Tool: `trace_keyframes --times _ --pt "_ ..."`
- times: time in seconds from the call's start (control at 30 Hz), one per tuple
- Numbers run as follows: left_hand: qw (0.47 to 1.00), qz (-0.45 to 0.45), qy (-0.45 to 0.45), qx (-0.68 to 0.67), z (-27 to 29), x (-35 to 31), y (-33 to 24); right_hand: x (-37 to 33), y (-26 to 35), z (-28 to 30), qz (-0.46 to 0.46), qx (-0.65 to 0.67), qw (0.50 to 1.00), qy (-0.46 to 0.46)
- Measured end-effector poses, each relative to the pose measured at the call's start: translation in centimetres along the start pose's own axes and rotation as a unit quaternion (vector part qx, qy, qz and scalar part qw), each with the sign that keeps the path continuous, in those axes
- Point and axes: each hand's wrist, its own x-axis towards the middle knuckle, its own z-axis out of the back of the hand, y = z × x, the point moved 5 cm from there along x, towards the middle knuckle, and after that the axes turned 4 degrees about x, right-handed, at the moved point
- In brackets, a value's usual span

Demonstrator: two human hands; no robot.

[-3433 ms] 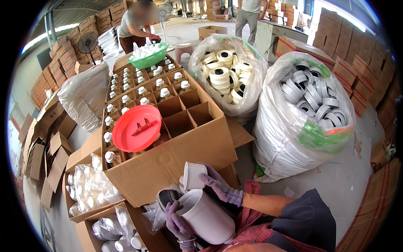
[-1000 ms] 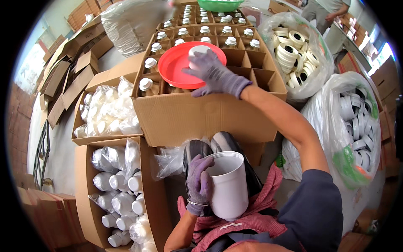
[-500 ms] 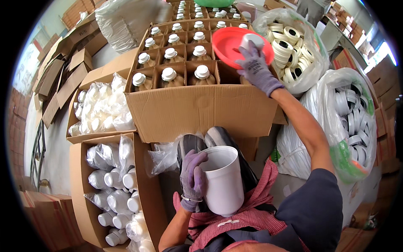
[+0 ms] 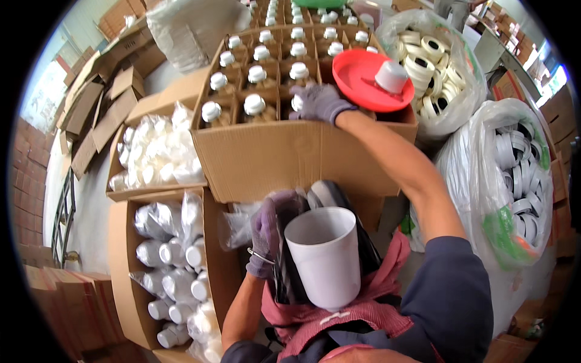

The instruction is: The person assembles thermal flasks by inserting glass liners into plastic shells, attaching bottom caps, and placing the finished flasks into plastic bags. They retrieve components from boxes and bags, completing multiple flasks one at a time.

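Observation:
My right hand [image 4: 324, 104], in a grey-purple glove, is closed around the neck of a white-capped bottle [image 4: 297, 103] in the near row of a divided carton [image 4: 302, 145]. Just right of it, a red plastic dish [image 4: 357, 75] rests over the carton's corner, with a white, cup-like piece [image 4: 391, 77] in it. Gloved too, my left hand [image 4: 266, 230] is over my knee, left of a white, open-topped container [image 4: 324, 257] standing upright on my lap. Its fingers look loosely bent and apart, slightly blurred, with nothing visible in them.
Left of me are open cartons of bagged white bottles [image 4: 175, 260] and small bagged pieces [image 4: 160, 148]. On the right stand clear bags of cream rings [image 4: 433, 45] and grey-white rings [image 4: 517, 175]. Flattened cardboard [image 4: 91, 115] leans at far left. Another bottle carton stands behind.
My right hand has let go of the white piece in the red dish and moved left onto a bottle. My left hand has come away from the white container.

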Motion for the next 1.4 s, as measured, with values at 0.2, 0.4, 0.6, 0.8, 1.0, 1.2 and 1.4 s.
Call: trace_keyframes --times 0.2,0.4,0.6,0.8,1.0,1.2,1.4 --pt "0.998 0.004 0.015 -0.054 -0.7 5.0 -1.7 0.1 -1.2 5.5 0.030 0.069 0.997 -0.035" --pt "0.982 0.041 0.048 -0.179 0.4 9.8 -0.3 -7.9 0.9 14.6 0.114 0.063 0.961 -0.243" --pt "0.972 -0.006 0.122 -0.201 -1.7 11.8 -0.6 -17.3 0.9 14.0 0.212 0.189 0.884 -0.371" --pt "0.904 0.087 0.116 -0.403 -1.8 10.2 -0.9 -22.0 1.3 9.3 0.210 0.301 0.800 -0.474" --pt "0.955 -0.021 0.098 -0.279 5.1 11.9 -4.4 -24.5 1.3 2.0 0.237 0.431 0.819 -0.296" --pt "0.960 -0.037 0.165 0.225 2.2 8.3 -10.5 -32.1 2.2 -6.5 0.135 0.543 0.810 -0.178" --pt "0.950 -0.003 0.085 0.300 7.3 -3.7 -5.6 -42.8 5.3 -13.1 0.233 0.513 0.820 -0.098"
